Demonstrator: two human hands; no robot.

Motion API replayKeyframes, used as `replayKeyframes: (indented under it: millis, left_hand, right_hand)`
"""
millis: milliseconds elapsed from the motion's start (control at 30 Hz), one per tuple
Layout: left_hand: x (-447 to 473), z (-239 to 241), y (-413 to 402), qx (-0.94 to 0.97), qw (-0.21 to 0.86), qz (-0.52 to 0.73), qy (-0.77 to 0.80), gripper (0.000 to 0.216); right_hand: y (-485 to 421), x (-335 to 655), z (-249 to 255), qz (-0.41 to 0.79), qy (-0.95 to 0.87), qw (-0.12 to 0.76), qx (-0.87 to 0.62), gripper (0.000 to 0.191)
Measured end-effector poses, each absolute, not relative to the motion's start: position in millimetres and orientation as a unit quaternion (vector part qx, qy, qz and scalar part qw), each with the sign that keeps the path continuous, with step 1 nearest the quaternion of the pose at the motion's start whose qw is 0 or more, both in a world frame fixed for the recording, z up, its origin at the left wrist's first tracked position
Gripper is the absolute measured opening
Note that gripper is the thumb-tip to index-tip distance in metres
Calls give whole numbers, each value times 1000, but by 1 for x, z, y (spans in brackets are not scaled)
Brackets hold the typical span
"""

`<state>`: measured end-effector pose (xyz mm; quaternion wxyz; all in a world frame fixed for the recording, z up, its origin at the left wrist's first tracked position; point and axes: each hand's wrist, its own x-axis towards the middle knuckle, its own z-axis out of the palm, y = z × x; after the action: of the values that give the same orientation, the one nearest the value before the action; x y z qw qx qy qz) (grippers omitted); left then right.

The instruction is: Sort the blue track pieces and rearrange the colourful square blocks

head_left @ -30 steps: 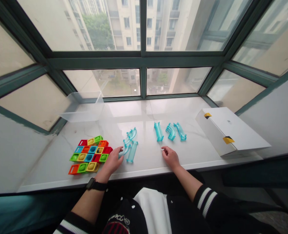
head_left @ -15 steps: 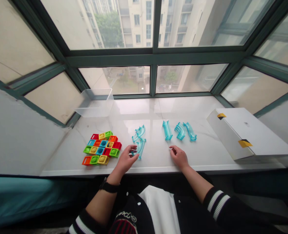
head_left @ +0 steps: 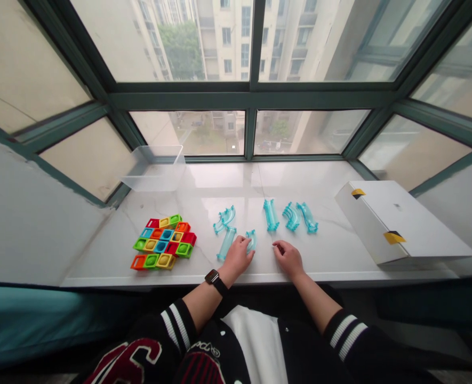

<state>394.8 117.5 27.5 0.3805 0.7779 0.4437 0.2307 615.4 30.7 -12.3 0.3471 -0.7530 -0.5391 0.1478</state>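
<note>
My left hand (head_left: 238, 255) has its fingers closed on a translucent blue curved track piece (head_left: 252, 241), low over the white sill. Just left of that hand lies a straight blue track piece (head_left: 226, 243), slightly tilted, its top end close to a curved blue piece (head_left: 225, 219). My right hand (head_left: 288, 258) rests near the sill's front edge, fingers curled together, nothing visible in them. Beyond it is a row of track pieces: a straight one (head_left: 271, 215), a curved one (head_left: 291, 216) and a wavy one (head_left: 308, 217).
Colourful square blocks (head_left: 164, 242) sit grouped at the left of the white sill (head_left: 204, 184). Behind them stands a clear plastic bin (head_left: 156, 181) by the window. A white box (head_left: 404, 218) with yellow-black tabs occupies the right side.
My left hand has moved right, away from the two left track pieces, and now grips a curved piece. The straight piece there is now uncovered. My right hand has barely moved.
</note>
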Motion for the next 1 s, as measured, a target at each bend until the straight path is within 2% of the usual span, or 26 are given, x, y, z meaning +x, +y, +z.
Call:
replayKeyframes:
  millis: [333, 467, 700, 800, 900, 1000]
  left_hand:
    - [376, 8, 104, 750, 440, 240, 431, 63]
    - [369, 4, 99, 737, 461, 230, 437, 61]
    - [368, -2, 98, 746, 458, 197, 442, 56]
    - [366, -5, 98, 759, 443, 200, 433, 55]
    - [364, -6, 97, 782, 421, 205, 412, 54]
    - [363, -5, 96, 799, 410, 197, 394, 56]
  right_hand:
    - [29, 613, -11, 154, -549, 338, -748, 27]
    - [26, 611, -9, 144, -567, 341, -736, 27]
    - [21, 597, -6, 145, -624, 402, -654, 32]
    - [23, 582, -5, 158, -658, 368, -638, 33]
    - [27, 571, -5, 149, -686, 326, -633, 23]
    - [29, 568, -8, 146, -675, 330, -643, 17]
